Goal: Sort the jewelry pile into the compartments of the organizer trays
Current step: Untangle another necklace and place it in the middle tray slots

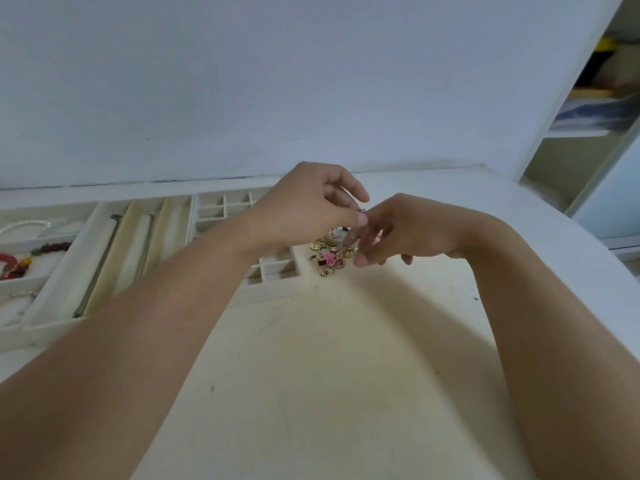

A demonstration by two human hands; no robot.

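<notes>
- Far left tray [20,282]: red/orange bead piece [14,266] in one compartment, pale strand [24,225] in the compartment behind it.
- Next tray w/ long slots [104,258]: a thin dark chain [98,263] lies lengthwise in one slot, a 2nd thin chain [143,244] in the next.
- Small-grid tray [273,271]: many little square compartments, partly hidden by the L forearm; no contents can be made out.
- Left hand [311,206]: raised above the pile, fingers curled, thumb + forefinger tip pinching a tiny ring-like piece [362,210]; too small to tell more.
- Jewelry pile [330,252]: gold rings, pink + dark bits, on the table [329,375] just right of the grid tray, under both hands.
- Right hand [398,233]: fingertips meet the L hand's at the tiny piece; other fingers loosely bent over the pile. Can't tell if it actually grips anything.
- Far right: open shelf unit [595,109] w/ blurred items.
</notes>
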